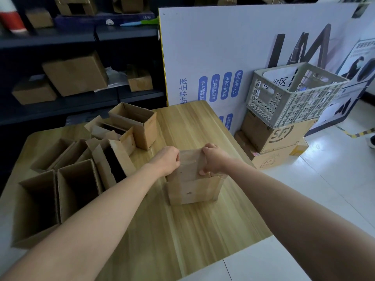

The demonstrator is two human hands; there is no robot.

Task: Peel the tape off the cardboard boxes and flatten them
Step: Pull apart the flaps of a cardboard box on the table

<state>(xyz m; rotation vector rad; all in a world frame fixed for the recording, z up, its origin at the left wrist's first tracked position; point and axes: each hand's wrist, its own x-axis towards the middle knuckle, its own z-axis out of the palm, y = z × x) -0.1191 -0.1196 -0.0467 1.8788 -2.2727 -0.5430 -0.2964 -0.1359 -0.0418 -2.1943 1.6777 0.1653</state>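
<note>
On your left, opened boxes [77,169] wait on the wooden table [203,230]. Your left hand [165,160] and right hand [213,159] each grip the top of the small cardboard box [192,187] standing mid-table, probably steadying it to start the tape.

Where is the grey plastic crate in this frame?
In the head view the grey plastic crate sits off the table to the right, tilted on stacked cardboard boxes on the floor, against the white printed board.

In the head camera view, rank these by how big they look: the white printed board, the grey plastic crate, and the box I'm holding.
1. White printed board
2. Grey plastic crate
3. Box; it is nearer, so true size is unsure.
</note>
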